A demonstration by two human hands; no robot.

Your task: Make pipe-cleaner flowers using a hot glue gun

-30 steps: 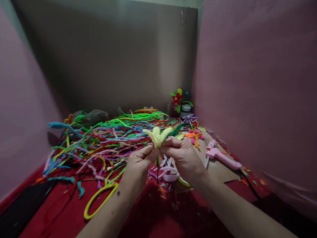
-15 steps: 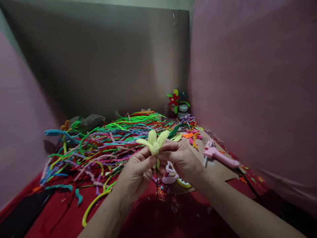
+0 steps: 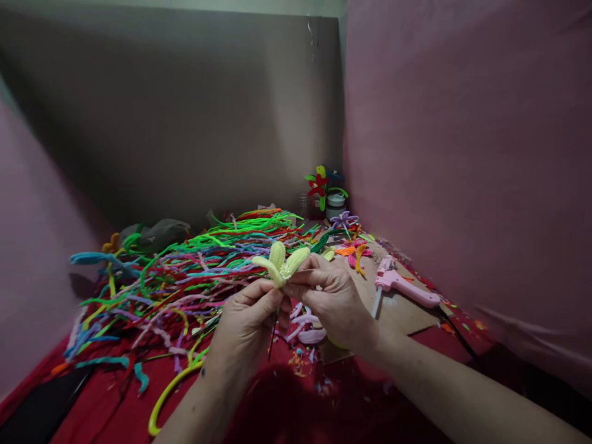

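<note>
A pale yellow pipe-cleaner flower [image 3: 280, 264] with three fuzzy petals is held up in the middle of the view. My left hand [image 3: 247, 327] pinches its base from the left, and its thin dark stem [image 3: 272, 336] hangs down past my fingers. My right hand [image 3: 333, 302] grips the flower's base from the right, fingertips touching the petals. Both hands hover above a red cloth [image 3: 115, 401] strewn with pipe cleaners.
A big tangle of coloured pipe cleaners [image 3: 185, 265] covers the left and middle. A pink glue gun [image 3: 404, 287] lies on brown cardboard [image 3: 398, 311] at the right. Finished flowers [image 3: 319, 184] stand in a small jar at the back. Pink walls close both sides.
The yellow flower has tilted and shifted slightly left in my hands, and its stem now slants. The camera has turned a little to the right.
</note>
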